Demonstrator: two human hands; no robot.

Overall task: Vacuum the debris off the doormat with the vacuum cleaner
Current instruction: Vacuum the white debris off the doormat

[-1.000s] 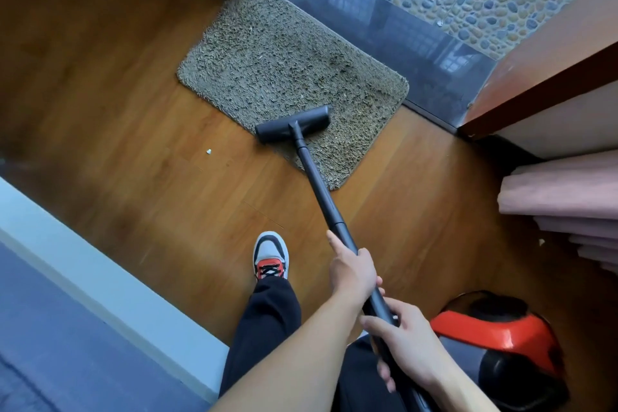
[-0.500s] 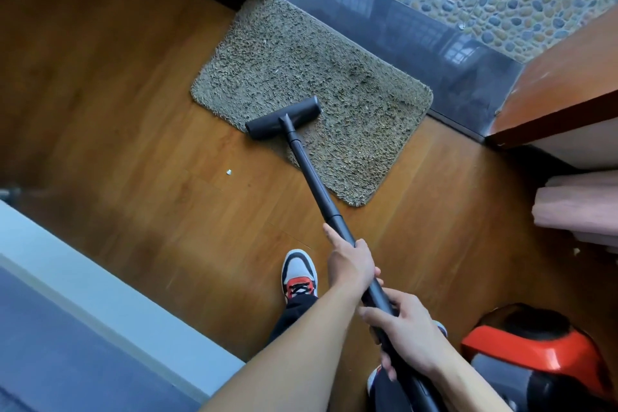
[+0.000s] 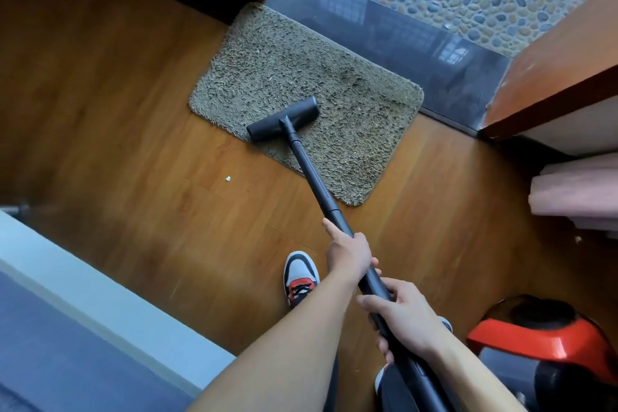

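while both the left hand point(image 3: 349, 252) and right hand point(image 3: 406, 316) grip the smooth black wand point(image 3: 316, 182), its flat floor head point(image 3: 282, 119) rests on the shaggy rounded doormat point(image 3: 321, 84) on the wooden floor point(image 3: 117, 127).

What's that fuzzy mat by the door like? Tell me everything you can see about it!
The doormat is a shaggy, grey-brown rectangle with rounded corners, and looks like thick fuzzy fabric. It lies flat on the wooden floor, slanted in this view, its far edge against the dark stone threshold. A few pale specks sit in its pile. The black vacuum head rests on its near edge, and the wand crosses above its near side.
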